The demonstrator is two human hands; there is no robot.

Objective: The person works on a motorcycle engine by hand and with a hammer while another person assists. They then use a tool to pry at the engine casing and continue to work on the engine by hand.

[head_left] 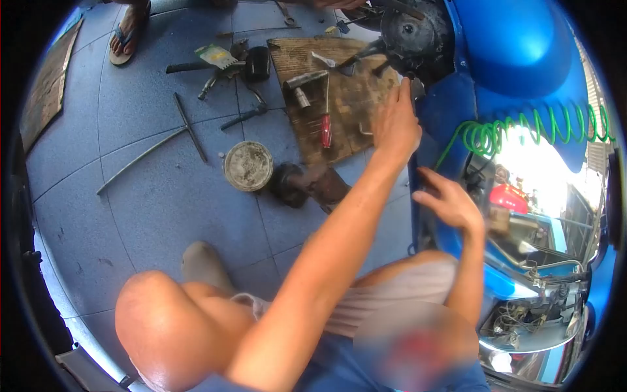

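My left hand (395, 125) is stretched forward with its fingers extended, touching or close to the edge of a blue body panel (446, 108) below a dark, greasy round hub (413, 31). Whether anything lies under its fingertips is hidden. Nearer to me, my right hand (452, 204) rests against the same blue bodywork, thumb and fingers apart, with nothing visible in it. Left of my left hand, a worn wooden board (353, 134) lies on the floor. On it are a red-handled screwdriver (326, 130), a metal tube (305, 80) and a small socket (302, 98).
Tools (228, 62) and a black mallet head (257, 64) lie on the tiles. A round tin (248, 166) and a dark cylindrical part (320, 186) sit nearer. A green coiled hose (483, 136) hangs at the right. Another person's sandalled foot (127, 36) stands upper left.
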